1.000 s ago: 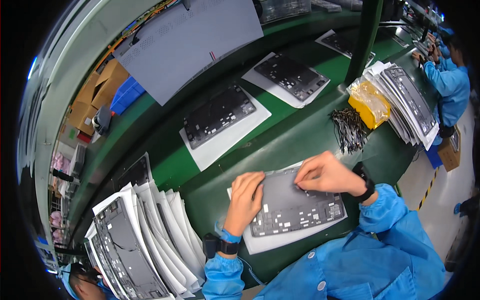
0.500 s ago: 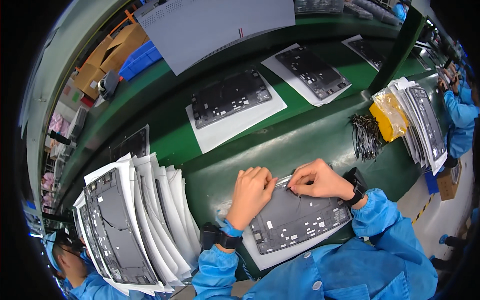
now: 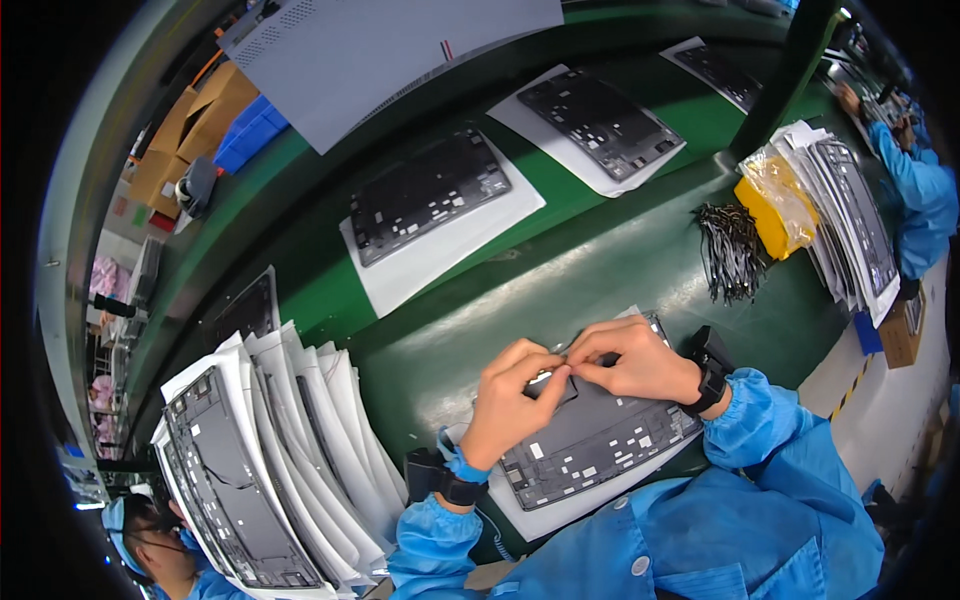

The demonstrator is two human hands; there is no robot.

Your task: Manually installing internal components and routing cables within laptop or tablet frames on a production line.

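Observation:
Both hands meet fingertip to fingertip above the far edge of a dark grey tablet housing [image 3: 600, 440] dotted with small white patches, which lies on a white sheet in front of me. My right hand [image 3: 640, 362] pinches a thin black cable [image 3: 573, 392], mostly hidden by the fingers. Thumb and forefinger of my left hand [image 3: 508, 400] are closed at the same spot, seemingly on the same cable. On the right lies a bunch of loose black cables [image 3: 730, 255] with pale bits among them.
A tall stack of housings and white sheets [image 3: 320, 450] stands close on my left. Another stack [image 3: 850, 220] and a yellow bag [image 3: 775, 210] are at the right. More housings [image 3: 430, 195] rest on the green shelf. A co-worker [image 3: 160, 540] sits beyond the left stack.
My left hand has moved in, and its fingertips now touch those of the right. The right hand has shifted slightly left with the cable. The view has tilted a little.

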